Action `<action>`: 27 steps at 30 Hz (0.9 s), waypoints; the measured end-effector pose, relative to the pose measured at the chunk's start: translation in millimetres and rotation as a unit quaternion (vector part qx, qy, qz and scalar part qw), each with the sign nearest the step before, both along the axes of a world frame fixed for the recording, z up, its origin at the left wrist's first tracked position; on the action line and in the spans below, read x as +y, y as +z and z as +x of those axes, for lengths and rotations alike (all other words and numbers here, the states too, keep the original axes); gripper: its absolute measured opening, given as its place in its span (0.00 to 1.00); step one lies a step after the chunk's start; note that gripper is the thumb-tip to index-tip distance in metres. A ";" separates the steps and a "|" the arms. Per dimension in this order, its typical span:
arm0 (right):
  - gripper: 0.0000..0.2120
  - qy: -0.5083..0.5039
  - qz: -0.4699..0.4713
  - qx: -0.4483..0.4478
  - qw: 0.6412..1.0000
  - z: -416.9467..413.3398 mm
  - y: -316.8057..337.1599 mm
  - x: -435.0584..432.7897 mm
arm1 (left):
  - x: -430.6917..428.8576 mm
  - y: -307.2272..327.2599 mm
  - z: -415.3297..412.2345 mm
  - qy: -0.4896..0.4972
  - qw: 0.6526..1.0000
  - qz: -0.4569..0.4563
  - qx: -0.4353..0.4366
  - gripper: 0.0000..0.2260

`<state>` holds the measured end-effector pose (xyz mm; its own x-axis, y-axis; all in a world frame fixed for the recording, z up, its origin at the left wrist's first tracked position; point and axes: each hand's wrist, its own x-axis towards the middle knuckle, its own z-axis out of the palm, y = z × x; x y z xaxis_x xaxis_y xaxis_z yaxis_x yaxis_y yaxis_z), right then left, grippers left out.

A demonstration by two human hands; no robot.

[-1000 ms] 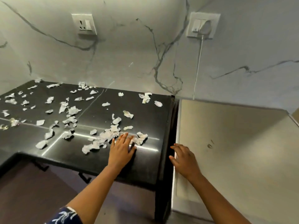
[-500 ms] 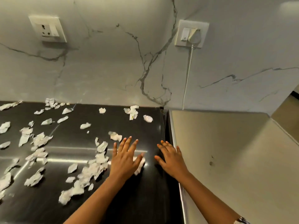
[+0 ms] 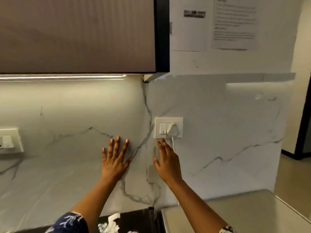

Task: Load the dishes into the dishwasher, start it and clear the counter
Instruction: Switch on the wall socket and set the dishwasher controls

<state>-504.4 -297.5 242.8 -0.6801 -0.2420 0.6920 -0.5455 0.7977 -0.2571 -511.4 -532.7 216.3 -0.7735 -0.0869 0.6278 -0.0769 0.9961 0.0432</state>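
Observation:
My left hand point(image 3: 115, 159) is raised in front of the marble wall with its fingers spread and straight, holding nothing. My right hand point(image 3: 167, 160) is raised beside it, fingers straight, its fingertips just below the white switch plate point(image 3: 168, 127) that has a white plug point(image 3: 172, 129) in it. A white cable point(image 3: 173, 145) runs down from the plug. Only a strip of the black counter point(image 3: 134, 219) shows at the bottom edge, with white paper scraps point(image 3: 109, 223) on it. The steel top of the appliance point(image 3: 235, 214) lies at the lower right.
A brown wall cabinet point(image 3: 75, 34) hangs overhead with a light strip under it. A second socket plate point(image 3: 8, 142) is on the wall at far left. Printed papers point(image 3: 234, 22) are stuck on the wall at upper right. A doorway opens at far right.
The view has tilted up from the counter to the wall. Both hands have lifted off the counter and now reach up toward the wall, the right one near the switch plate.

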 end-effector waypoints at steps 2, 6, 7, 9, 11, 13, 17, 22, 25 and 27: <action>0.38 -0.008 -0.002 0.024 1.000 -8.5 7.9 -4.3 | -4.1 -6.4 -4.3 0.013 1.000 -0.020 -0.011 0.34; 0.43 -0.079 -0.004 -0.006 0.997 -22.5 15.5 -19.1 | -3.6 -8.4 -8.5 0.022 0.999 -0.040 0.007 0.35; 0.43 -0.089 -0.005 -0.016 0.996 -21.5 17.4 -22.0 | -3.7 -8.7 -9.6 0.020 0.999 -0.031 0.009 0.34; 0.41 -0.089 0.001 -0.049 0.995 -13.3 28.3 -21.2 | -0.8 -9.2 -8.2 0.017 1.000 -0.010 0.014 0.34; 0.37 -0.073 0.040 -0.132 0.988 -4.4 38.5 -10.8 | 5.6 -2.3 -2.8 0.031 0.999 -0.005 -0.013 0.34; 0.32 -0.058 0.105 -0.221 0.968 14.3 38.8 8.2 | 15.4 12.3 11.0 0.053 0.995 0.002 -0.085 0.37; 0.24 -0.047 0.135 -0.237 0.961 71.0 5.3 53.1 | 49.4 36.5 51.4 0.029 0.983 0.056 -0.171 0.37; 0.20 0.032 0.078 -0.285 0.955 186.8 -78.5 121.2 | 124.9 -40.6 195.0 -0.105 0.967 0.164 -0.164 0.34; 0.19 0.062 0.097 -0.355 0.928 261.2 -136.8 164.1 | 169.5 -117.2 311.2 -0.106 0.948 0.211 -0.214 0.36; 0.19 0.065 0.100 -0.376 0.919 301.9 -167.7 190.0 | 194.6 -161.8 378.0 -0.091 0.943 0.220 -0.234 0.32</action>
